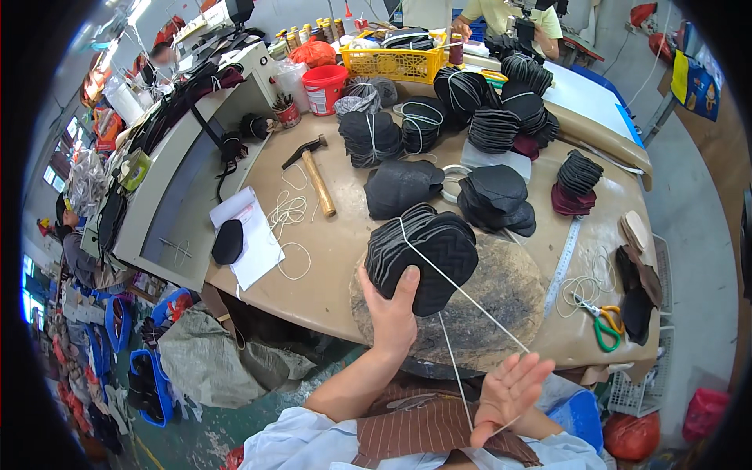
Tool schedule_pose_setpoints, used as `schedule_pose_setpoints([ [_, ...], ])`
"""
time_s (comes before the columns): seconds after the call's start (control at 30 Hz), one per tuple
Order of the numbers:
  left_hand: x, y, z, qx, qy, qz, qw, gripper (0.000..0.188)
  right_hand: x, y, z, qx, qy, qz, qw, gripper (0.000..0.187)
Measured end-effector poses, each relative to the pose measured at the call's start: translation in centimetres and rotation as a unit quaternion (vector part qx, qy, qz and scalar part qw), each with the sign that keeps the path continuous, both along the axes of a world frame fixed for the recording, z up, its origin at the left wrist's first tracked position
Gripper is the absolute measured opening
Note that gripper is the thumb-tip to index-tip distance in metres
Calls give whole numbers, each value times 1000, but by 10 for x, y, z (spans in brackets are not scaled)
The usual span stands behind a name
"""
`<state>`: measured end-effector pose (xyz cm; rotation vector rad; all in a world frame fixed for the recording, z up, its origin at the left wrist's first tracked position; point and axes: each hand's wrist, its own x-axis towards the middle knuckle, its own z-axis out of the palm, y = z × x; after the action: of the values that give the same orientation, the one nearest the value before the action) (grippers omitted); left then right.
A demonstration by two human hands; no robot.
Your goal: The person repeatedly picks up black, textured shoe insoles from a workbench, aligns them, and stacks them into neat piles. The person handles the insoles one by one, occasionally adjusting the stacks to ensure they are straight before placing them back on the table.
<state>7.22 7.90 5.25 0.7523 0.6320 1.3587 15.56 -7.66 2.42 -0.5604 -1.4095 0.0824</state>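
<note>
My left hand (391, 307) is closed round a thick stack of black cut fabric pieces (432, 252) with grey edges, its thumb pressed on the front. The stack is tilted up over a round, worn block (501, 294). A thin white cord (470, 296) wraps the stack and runs taut in two strands toward my body. My right hand (511, 392) holds these strands stretched, the cord looped round it, palm up and fingers extended. Loose black pieces (403, 188) and another black pile (495, 197) lie just beyond the held stack.
Several tied black stacks (370, 139) stand farther back. A hammer (317, 178), white paper (249, 243) and loose cord lie to the left. Green-and-orange scissors (603, 325) and a ruler (562, 266) lie right. A yellow basket (392, 63) and red bucket (323, 88) stand behind; another person sits beyond.
</note>
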Motion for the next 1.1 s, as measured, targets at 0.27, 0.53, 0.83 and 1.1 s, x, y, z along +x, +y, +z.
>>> schedule_pose_setpoints([
  [0.27,-8,3,-3,-21,-76,-17,997,66,-12,19,49,-411,447,196,770,106],
  [0.53,-53,7,14,426,309,-294,798,73,67,46,35,-503,179,223,816,89],
  [0.83,-52,26,7,363,182,-612,679,78,65,57,26,-590,171,425,665,74],
  [1.1,-28,-19,-14,87,221,-340,910,86,89,35,21,-494,140,205,833,86],
])
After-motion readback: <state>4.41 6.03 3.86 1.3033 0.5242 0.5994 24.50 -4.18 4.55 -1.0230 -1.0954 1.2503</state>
